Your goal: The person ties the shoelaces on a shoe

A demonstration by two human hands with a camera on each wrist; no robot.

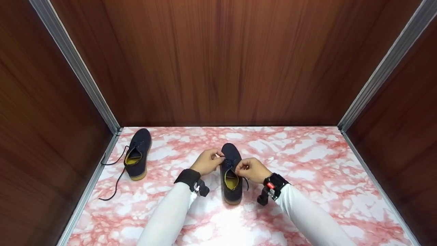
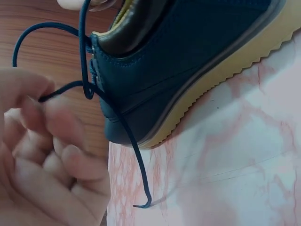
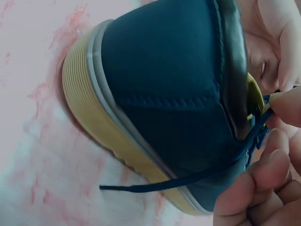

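A dark navy shoe (image 1: 233, 197) with a yellow lining and a tan sole stands upright, toe pointing away from me. My left hand (image 1: 207, 162) is at the left of its lace holes and pinches a dark shoelace (image 2: 134, 146) between thumb and finger; the lace's free end hangs down past the shoe's side. On the other side, my right hand (image 1: 253, 169) pinches a lace (image 3: 202, 175) close to the shoe's opening, its tail trailing along the shoe's side. In the right wrist view, fingers cover part of the lacing.
A matching shoe (image 1: 139, 167) stands to the left, its loose laces (image 1: 117, 184) spread on the red-and-white marbled surface (image 1: 307, 212). Brown wood-grain panels (image 1: 218, 68) rise at the back and both sides, with metal rails (image 1: 375, 71) at the corners.
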